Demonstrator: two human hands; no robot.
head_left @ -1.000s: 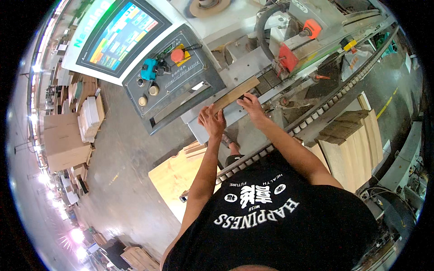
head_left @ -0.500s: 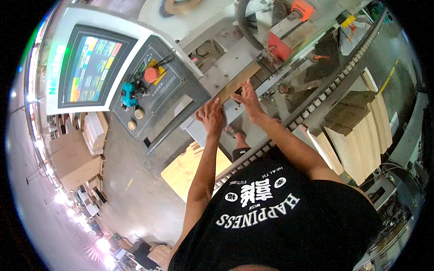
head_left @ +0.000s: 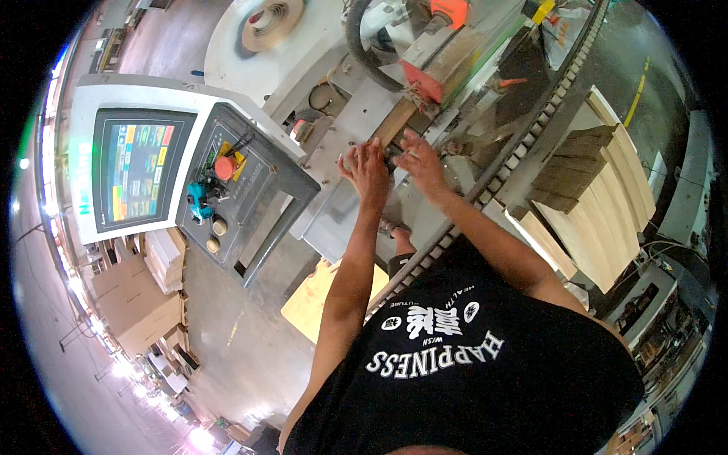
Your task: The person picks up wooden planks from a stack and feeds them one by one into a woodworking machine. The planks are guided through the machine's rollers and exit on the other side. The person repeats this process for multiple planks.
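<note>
A narrow brown wooden strip [head_left: 396,121] lies on the grey metal bed of a machine, its far end close to a red machine block [head_left: 422,80]. My left hand [head_left: 367,174] is at the strip's near end, fingers bent and apart, the fingertips touching the strip or the bed beside it. To its right, my right hand [head_left: 422,165] hovers at the bed's edge with fingers loosely curled and a gap between thumb and forefinger. Nothing shows in either hand's grasp, though the undersides of the fingers are hidden.
At left stands a control panel with a lit screen [head_left: 142,168], a red knob [head_left: 225,167] and a teal tool [head_left: 199,201]. A dark hose [head_left: 356,45] arches above the bed. A ribbed rail [head_left: 523,129] crosses at right, before stacked pale boards [head_left: 599,220]. Cardboard boxes [head_left: 129,296] stand far left.
Both hands have moved along the bed toward the red block, and less of the strip shows ahead of them. My right fingers have curled in. The view has shifted rightward.
</note>
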